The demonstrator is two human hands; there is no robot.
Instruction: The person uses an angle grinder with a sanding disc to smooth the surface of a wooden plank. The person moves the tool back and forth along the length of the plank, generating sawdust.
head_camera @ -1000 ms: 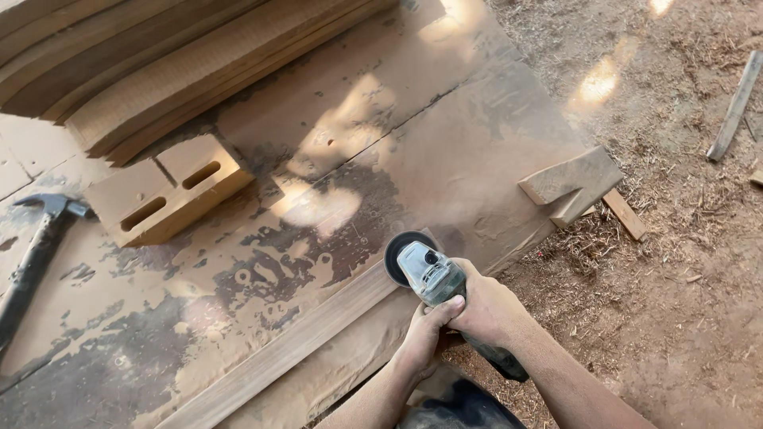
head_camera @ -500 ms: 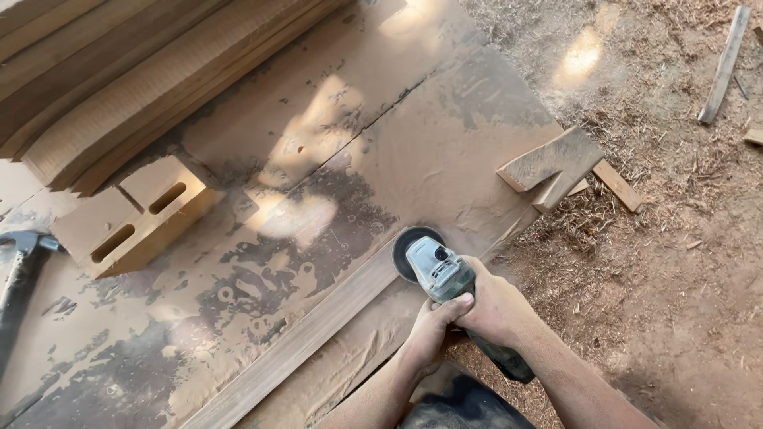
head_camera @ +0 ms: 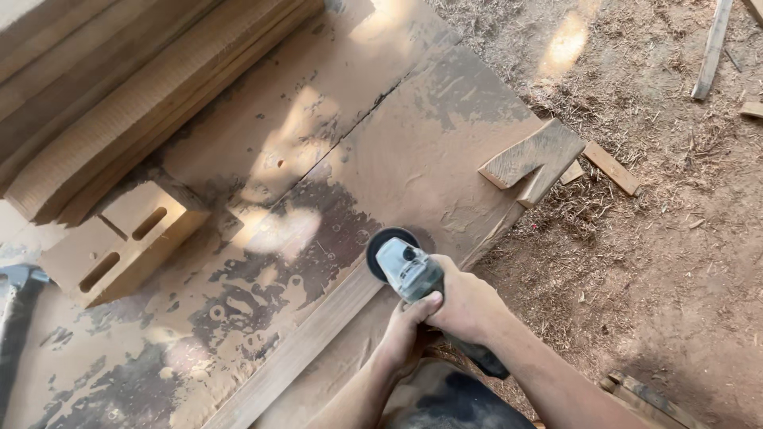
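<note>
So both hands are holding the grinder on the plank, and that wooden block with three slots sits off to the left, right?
Not quite: the head view shows the wooden block has two slots, not three. The rest holds: both the left hand and right hand grip the grinder on the plank.

An outdoor woodworking yard, rough and open to the sun. The work surface (head_camera: 445, 119) is a broad slab coated in fine sawdust, with dappled sunlight falling across it. Sawn planks (head_camera: 135, 95) lie stacked along its far edge, and a wooden block with two slots (head_camera: 127, 238) sits beside them. A notched offcut (head_camera: 532, 159) rests at the surface's corner. A hammer (head_camera: 20, 310) lies at the left edge. An angle grinder (head_camera: 409, 270) rests on a long board (head_camera: 302, 342). The bare earth ground (head_camera: 675, 238) is strewn with shavings, chips and loose wood scraps (head_camera: 711, 48)
</note>
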